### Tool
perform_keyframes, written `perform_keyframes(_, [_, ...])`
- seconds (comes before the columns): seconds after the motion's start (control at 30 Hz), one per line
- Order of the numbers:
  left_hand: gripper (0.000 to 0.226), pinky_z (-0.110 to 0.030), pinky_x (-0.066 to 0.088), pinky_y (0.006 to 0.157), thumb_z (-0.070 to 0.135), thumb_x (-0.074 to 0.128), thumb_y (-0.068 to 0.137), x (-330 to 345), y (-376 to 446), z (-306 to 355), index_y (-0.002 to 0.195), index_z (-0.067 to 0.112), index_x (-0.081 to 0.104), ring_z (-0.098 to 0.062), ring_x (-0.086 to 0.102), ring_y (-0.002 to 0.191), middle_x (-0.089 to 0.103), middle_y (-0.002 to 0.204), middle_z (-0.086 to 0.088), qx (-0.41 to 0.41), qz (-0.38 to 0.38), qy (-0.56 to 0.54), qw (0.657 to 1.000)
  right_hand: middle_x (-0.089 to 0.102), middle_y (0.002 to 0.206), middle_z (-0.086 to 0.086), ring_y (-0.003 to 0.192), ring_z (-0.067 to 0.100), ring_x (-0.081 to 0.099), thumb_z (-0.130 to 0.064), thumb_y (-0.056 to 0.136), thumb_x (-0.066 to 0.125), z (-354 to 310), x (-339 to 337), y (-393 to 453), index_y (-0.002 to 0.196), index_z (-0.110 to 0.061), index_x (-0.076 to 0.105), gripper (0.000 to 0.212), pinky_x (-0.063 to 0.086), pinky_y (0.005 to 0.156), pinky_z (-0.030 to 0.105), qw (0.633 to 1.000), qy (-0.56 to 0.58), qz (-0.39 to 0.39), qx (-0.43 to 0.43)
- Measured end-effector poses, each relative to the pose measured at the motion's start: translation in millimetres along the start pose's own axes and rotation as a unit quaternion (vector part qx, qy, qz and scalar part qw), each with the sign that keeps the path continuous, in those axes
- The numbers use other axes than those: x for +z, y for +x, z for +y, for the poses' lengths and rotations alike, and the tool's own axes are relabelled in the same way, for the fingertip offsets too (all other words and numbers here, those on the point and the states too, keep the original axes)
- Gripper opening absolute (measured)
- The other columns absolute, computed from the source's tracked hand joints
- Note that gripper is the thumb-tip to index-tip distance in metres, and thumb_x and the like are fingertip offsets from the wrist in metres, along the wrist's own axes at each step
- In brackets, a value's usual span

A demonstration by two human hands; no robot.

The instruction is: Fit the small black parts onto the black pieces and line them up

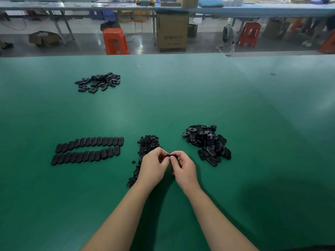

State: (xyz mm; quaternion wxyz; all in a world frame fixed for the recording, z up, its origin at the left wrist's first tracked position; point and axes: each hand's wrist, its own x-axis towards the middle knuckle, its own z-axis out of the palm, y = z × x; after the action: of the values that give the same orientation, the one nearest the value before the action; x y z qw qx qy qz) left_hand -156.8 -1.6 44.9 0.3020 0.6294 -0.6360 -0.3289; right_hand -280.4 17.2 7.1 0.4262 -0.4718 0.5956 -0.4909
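I am looking down at a wide green desk (163, 98), with both of my bare forearms reaching forward from the bottom edge. My left hand (152, 166) and my right hand (183, 167) meet at the centre, just above the desk surface. Together they pinch one black piece (171, 156) between the fingertips; only its top edge shows between my thumbs, so I cannot tell whether a small part is seated in it. Both hands have fingers curled around that piece.

Just behind and beside my left hand runs a loose pile of small black parts (146, 145), trailing toward me along the outside of my left wrist. To the right of my right hand, near but not touching it, lies a heap of black pieces (206, 144), oval and flat, some showing a hole or slot.

On the left side of the desk, well apart from my hands, two neat rows of black oval pieces (87, 151) lie side by side, each piece touching its neighbour, one row behind the other. Farther back on the left sits another scattered pile of oval pieces (98, 82).

Beyond the desk's far edge I see a grey floor, an orange plastic stool (115, 40), a brown cardboard box (172, 31), a second red stool (250, 34) and long workbenches.
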Motion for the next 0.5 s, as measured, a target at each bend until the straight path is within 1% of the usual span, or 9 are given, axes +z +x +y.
perform_keyframes(0.07, [0.006,-0.016,0.043,0.061,0.017,0.065,0.09,-1.0,-0.1,-1.3,0.087,0.022,0.067,-0.001,0.059,0.07,0.067,0.077,0.011,0.018,-0.003,0.011,1.0,0.07,0.081,-0.005,0.07,0.007,0.06,-0.013,0.1,0.06,0.3,1.3,0.4,0.097,-0.022,0.066,0.012,0.056,0.073,0.043,1.0,-0.001,0.003,0.001])
perform_keyframes(0.1, [0.006,-0.017,0.045,0.063,0.016,0.065,0.091,-1.3,0.1,-2.1,0.089,0.022,0.067,-0.001,0.059,0.071,0.067,0.078,0.011,0.027,-0.003,0.019,0.999,0.07,0.081,-0.006,0.07,0.005,0.06,-0.013,0.1,0.06,0.6,1.8,0.3,0.097,-0.023,0.066,0.012,0.056,0.072,0.041,1.0,-0.004,0.005,-0.001])
perform_keyframes(0.2, [0.007,-0.013,0.042,0.063,0.015,0.064,0.091,-1.5,0.4,-3.8,0.092,0.022,0.066,0.001,0.056,0.071,0.064,0.079,0.011,0.056,-0.008,0.046,0.997,0.071,0.083,-0.008,0.074,0.003,0.064,-0.014,0.099,0.061,1.0,2.3,0.4,0.093,-0.03,0.064,0.018,0.053,0.072,0.026,1.0,-0.015,0.016,-0.012])
perform_keyframes(0.23, [0.008,-0.013,0.04,0.062,0.014,0.064,0.091,-1.4,0.3,-4.6,0.093,0.022,0.065,0.001,0.054,0.07,0.063,0.08,0.011,0.068,-0.007,0.056,0.996,0.071,0.083,-0.009,0.075,0.003,0.064,-0.014,0.099,0.061,1.4,2.3,0.7,0.092,-0.031,0.064,0.019,0.052,0.072,0.023,1.0,-0.017,0.017,-0.013])
perform_keyframes(0.3, [0.013,-0.015,0.038,0.066,0.012,0.063,0.091,-1.5,-0.9,-6.8,0.101,0.021,0.065,0.0,0.052,0.072,0.061,0.085,0.013,0.102,-0.005,0.081,0.991,0.07,0.081,-0.009,0.069,0.002,0.06,-0.015,0.1,0.06,2.1,2.5,1.4,0.094,-0.03,0.064,0.016,0.048,0.068,0.024,1.0,-0.018,0.013,-0.009])
perform_keyframes(0.4, [0.023,-0.028,0.048,0.075,0.014,0.059,0.093,-4.2,-2.6,-9.3,0.113,0.024,0.065,-0.008,0.056,0.081,0.061,0.096,0.011,0.15,0.002,0.135,0.979,0.068,0.077,-0.006,0.062,0.004,0.056,-0.017,0.101,0.058,1.7,2.0,1.4,0.097,-0.029,0.065,0.014,0.047,0.062,0.028,1.0,-0.004,0.006,-0.007])
perform_keyframes(0.43, [0.024,-0.031,0.05,0.075,0.016,0.058,0.094,-5.6,-3.1,-9.5,0.114,0.025,0.066,-0.012,0.059,0.085,0.062,0.099,0.01,0.162,0.009,0.154,0.975,0.069,0.078,-0.004,0.06,0.006,0.057,-0.018,0.101,0.058,0.8,2.0,0.9,0.097,-0.03,0.065,0.015,0.049,0.058,0.028,1.0,0.003,0.006,-0.007])
perform_keyframes(0.5, [0.022,-0.033,0.051,0.071,0.02,0.059,0.094,-9.4,-4.1,-9.8,0.114,0.025,0.067,-0.016,0.063,0.088,0.064,0.102,0.009,0.175,0.031,0.187,0.966,0.069,0.079,0.0,0.057,0.009,0.058,-0.019,0.102,0.057,-1.4,2.1,-0.5,0.1,-0.034,0.064,0.016,0.052,0.054,0.028,1.0,0.02,0.012,-0.008])
